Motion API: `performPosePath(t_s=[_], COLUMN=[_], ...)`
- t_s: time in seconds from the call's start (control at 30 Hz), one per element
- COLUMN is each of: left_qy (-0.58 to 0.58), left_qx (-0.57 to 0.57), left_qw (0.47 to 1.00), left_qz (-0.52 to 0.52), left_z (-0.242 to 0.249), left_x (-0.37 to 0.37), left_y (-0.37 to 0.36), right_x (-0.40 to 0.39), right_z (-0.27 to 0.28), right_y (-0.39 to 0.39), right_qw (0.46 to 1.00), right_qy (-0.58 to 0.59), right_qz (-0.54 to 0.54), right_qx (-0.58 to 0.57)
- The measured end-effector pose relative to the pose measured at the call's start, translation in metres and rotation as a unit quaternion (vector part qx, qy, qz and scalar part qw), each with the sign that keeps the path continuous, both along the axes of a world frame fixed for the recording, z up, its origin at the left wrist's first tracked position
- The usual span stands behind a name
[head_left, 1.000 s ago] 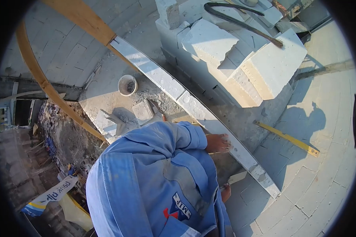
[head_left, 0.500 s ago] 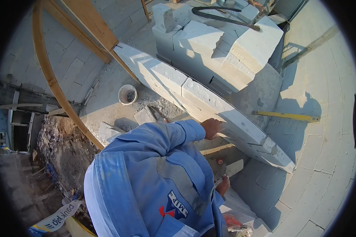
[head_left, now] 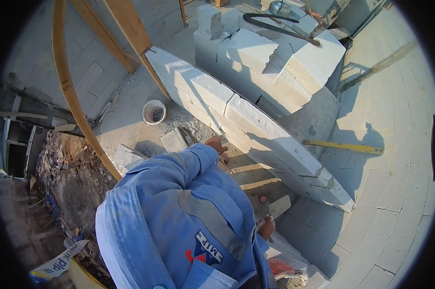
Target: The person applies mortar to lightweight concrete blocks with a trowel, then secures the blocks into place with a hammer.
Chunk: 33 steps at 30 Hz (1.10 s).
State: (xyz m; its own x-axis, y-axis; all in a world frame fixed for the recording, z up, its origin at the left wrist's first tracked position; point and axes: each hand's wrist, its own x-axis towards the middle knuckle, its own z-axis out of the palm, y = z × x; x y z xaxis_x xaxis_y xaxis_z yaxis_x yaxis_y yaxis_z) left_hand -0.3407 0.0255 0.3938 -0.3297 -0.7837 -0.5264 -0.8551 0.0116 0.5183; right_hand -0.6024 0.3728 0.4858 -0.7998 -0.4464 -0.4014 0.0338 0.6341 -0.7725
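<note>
My left hand [head_left: 217, 146] is beside the base of a low white block wall [head_left: 261, 132], in front of my blue sleeve. Its fingers look loosely spread, partly in shadow, and I see nothing in them. Lower down, my right hand [head_left: 266, 227] is closed on a trowel [head_left: 278, 207] with a flat pale blade that points up and right. The trowel's handle is mostly hidden in the grip. A small red round object [head_left: 262, 199] lies on the floor just above the blade.
A white bucket [head_left: 154, 112] stands on the floor beside rubble and a broken block [head_left: 174, 140]. Large white blocks [head_left: 251, 48] are stacked beyond the wall. A yellow level [head_left: 345, 147] leans at the right. Timber posts [head_left: 63, 72] rise on the left.
My left hand has come away from the face of the block wall, moving left and slightly up. My right hand keeps the trowel nearly in place. The whole view has shifted slightly.
</note>
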Motion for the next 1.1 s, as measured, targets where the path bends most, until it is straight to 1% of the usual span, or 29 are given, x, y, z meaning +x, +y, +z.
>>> performPosePath(t_s=[0.03, 0.07, 0.1, 0.13, 0.17, 0.2, 0.27, 0.3, 0.37, 0.4, 0.43, 0.47, 0.5, 0.57, 0.6, 0.63, 0.67, 0.7, 0.77, 0.83, 0.93, 0.97, 1.0, 1.07, 1.1], left_qy=[-0.031, -0.027, 0.008, 0.043, 0.066, 0.071, 0.074, 0.077, 0.142, 0.143, 0.154, 0.164, 0.167, 0.22, 0.203, 0.189, 0.19, 0.188, 0.208, 0.221, 0.255, 0.257, 0.255, 0.252, 0.254], left_qx=[0.024, 0.024, 0.035, 0.047, 0.026, 0.025, -0.07, -0.069, -0.093, -0.092, -0.123, -0.154, -0.152, -0.103, -0.087, -0.109, -0.08, -0.043, -0.038, -0.025, -0.003, -0.018, -0.036, -0.03, -0.026], left_qw=[0.997, 0.997, 0.992, 0.983, 0.978, 0.975, 0.951, 0.947, 0.904, 0.898, 0.879, 0.859, 0.851, 0.83, 0.83, 0.821, 0.826, 0.827, 0.823, 0.821, 0.815, 0.815, 0.815, 0.812, 0.811], left_qz=[0.062, 0.069, 0.12, 0.171, 0.198, 0.207, 0.291, 0.303, 0.392, 0.406, 0.434, 0.461, 0.474, 0.502, 0.512, 0.527, 0.525, 0.529, 0.528, 0.526, 0.52, 0.519, 0.519, 0.526, 0.527], left_z=[0.011, 0.018, 0.024, 0.026, 0.02, 0.007, -0.014, -0.011, -0.002, -0.002, -0.002, 0.0, 0.007, 0.032, 0.031, 0.039, 0.047, 0.064, 0.048, 0.045, 0.044, 0.044, 0.044, 0.044, 0.046], left_x=[0.008, 0.015, 0.024, 0.032, 0.04, 0.046, 0.059, 0.067, 0.084, 0.094, 0.103, 0.11, 0.117, 0.134, 0.139, 0.139, 0.143, 0.145, 0.141, 0.141, 0.128, 0.126, 0.128, 0.129, 0.128], left_y=[-0.004, -0.009, -0.016, -0.023, -0.031, -0.041, -0.065, -0.077, -0.104, -0.119, -0.134, -0.148, -0.16, -0.18, -0.194, -0.198, -0.204, -0.206, -0.218, -0.222, -0.221, -0.22, -0.22, -0.222, -0.224], right_x=[0.001, -0.001, -0.008, -0.018, -0.026, -0.028, -0.026, -0.025, -0.021, -0.007, 0.014, 0.029, 0.03, 0.03, 0.035, 0.045, 0.053, 0.056, 0.058, 0.063, 0.065, 0.067, 0.081, 0.116, 0.117], right_z=[0.008, 0.012, -0.001, -0.02, -0.031, -0.03, -0.026, -0.022, -0.016, 0.002, 0.032, 0.05, 0.049, 0.041, 0.046, 0.052, 0.053, 0.047, 0.033, 0.028, 0.032, 0.034, 0.044, 0.073, 0.068], right_y=[-0.007, -0.013, -0.013, -0.01, -0.012, -0.02, -0.036, -0.045, -0.063, -0.078, -0.097, -0.113, -0.121, -0.134, -0.143, -0.154, -0.164, -0.17, -0.183, -0.207, -0.217, -0.218, -0.224, -0.241, -0.242], right_qw=[1.0, 0.999, 0.999, 0.999, 0.995, 0.996, 0.995, 0.995, 0.996, 0.996, 0.996, 0.994, 0.993, 0.977, 0.973, 0.983, 0.988, 0.983, 0.97, 0.958, 0.933, 0.924, 0.924, 0.968, 0.968], right_qy=[0.015, 0.029, 0.033, -0.018, -0.07, -0.067, -0.022, -0.019, -0.011, -0.009, 0.022, 0.055, 0.06, 0.129, 0.128, 0.064, -0.002, -0.007, 0.123, 0.14, 0.191, 0.205, 0.203, 0.067, 0.064], right_qz=[0.009, 0.019, 0.027, 0.019, 0.012, 0.022, 0.042, 0.055, 0.04, 0.055, 0.065, 0.075, 0.089, 0.158, 0.183, 0.159, 0.139, 0.176, 0.208, 0.25, 0.305, 0.322, 0.325, 0.239, 0.242], right_qx=[0.002, 0.003, 0.001, -0.032, -0.064, -0.063, -0.087, -0.086, -0.075, -0.073, -0.062, -0.053, -0.052, -0.06, -0.061, -0.064, -0.061, -0.056, -0.015, -0.012, 0.001, 0.005, 0.01, 0.022, 0.025])
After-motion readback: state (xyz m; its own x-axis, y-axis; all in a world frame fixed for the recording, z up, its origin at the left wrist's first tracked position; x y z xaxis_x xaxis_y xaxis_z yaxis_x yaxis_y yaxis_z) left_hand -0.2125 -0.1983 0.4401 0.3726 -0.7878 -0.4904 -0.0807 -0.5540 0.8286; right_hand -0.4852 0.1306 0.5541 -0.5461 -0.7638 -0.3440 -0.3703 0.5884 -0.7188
